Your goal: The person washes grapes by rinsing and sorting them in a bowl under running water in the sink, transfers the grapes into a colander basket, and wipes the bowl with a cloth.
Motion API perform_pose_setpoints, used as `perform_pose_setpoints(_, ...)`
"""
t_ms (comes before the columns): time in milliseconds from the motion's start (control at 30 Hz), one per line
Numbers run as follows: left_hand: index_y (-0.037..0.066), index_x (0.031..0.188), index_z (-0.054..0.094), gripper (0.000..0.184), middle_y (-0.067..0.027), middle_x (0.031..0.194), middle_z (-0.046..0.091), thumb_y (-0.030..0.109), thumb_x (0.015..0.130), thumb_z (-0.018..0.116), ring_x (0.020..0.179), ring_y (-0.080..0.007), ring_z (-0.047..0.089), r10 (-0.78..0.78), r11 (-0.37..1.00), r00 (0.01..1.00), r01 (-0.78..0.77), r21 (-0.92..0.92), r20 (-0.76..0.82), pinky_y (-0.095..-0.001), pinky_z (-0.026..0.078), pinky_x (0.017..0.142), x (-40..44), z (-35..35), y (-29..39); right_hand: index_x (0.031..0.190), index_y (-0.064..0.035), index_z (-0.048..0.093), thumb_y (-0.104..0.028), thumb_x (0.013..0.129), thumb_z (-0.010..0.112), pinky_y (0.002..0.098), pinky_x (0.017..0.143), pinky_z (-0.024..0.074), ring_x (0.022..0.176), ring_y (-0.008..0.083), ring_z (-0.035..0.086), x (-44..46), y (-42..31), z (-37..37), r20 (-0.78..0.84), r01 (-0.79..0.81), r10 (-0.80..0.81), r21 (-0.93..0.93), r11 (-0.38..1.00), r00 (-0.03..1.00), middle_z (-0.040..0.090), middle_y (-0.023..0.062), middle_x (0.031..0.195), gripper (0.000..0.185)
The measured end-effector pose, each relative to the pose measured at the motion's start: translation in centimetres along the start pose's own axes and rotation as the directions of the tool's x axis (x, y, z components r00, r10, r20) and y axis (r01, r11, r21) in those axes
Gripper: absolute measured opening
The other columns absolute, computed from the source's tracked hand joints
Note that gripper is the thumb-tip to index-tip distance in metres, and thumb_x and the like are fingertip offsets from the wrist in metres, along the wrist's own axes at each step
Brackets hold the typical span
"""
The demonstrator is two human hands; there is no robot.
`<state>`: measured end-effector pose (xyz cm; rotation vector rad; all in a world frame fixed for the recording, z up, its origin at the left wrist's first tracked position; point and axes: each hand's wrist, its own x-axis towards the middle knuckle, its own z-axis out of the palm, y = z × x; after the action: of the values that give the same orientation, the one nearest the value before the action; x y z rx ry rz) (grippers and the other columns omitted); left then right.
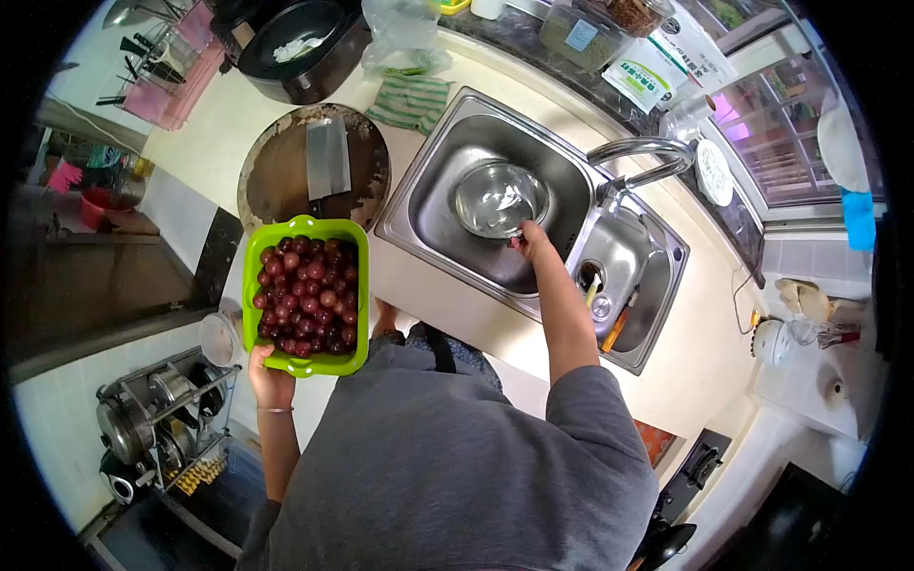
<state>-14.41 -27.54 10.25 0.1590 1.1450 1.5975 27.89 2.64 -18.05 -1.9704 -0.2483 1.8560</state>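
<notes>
My left hand [270, 379] grips the near left corner of a lime-green plastic basket [250, 324], its fingers partly hidden underneath. Many dark red grapes [309, 293] fill the basket, which is held beside the counter in front of a round chopping board. My right hand [529, 240] reaches into the larger basin of the steel sink [433, 195]. Its fingers are closed on the near rim of a shiny round bowl [497, 195], which is low in the basin.
A cleaver [327, 157] lies on the round wooden chopping board [271, 171]. The curved tap [647, 147] arches beside the sink. A striped green cloth [411, 103] and a black pot [295, 67] sit at the back left. An orange-handled tool [617, 331] lies in the small basin.
</notes>
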Motion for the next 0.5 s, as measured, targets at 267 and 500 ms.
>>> perform_pose_setpoints(267, 0.003, 0.118, 0.045, 0.045, -0.0092, 0.114, 0.052, 0.016, 0.075, 0.047, 0.102, -0.0247, 0.052, 0.009, 1.0, 1.0, -0.009, -0.03, 0.003, -0.0372, 0.041, 0.088, -1.1, 0.8, -0.9, 0.104, 0.0085, 0.047, -0.014, 0.072, 0.055, 0.0394, 0.074, 0.0483, 0.079, 0.0369, 0.061, -10.0, -2.0, 1.7, -0.327, 0.151, -0.652, -0.811, 0.565, 0.684, 0.06, 0.0243, 0.091, 0.04)
perform_pose_setpoints(500, 0.004, 0.118, 0.045, 0.046, -0.0084, 0.113, 0.053, 0.015, 0.074, 0.048, 0.101, -0.0243, 0.052, 0.015, 0.998, 1.0, -0.014, -0.06, 0.014, -0.0368, 0.042, 0.088, -1.3, 0.6, -1.3, 0.131, -0.0005, 0.022, -0.016, 0.074, 0.057, 0.0426, 0.072, 0.0477, 0.081, 0.038, 0.059, -16.6, -1.2, 0.4, -0.027, 0.287, -0.903, -0.944, 0.164, 0.429, 0.051, 0.022, 0.113, 0.068)
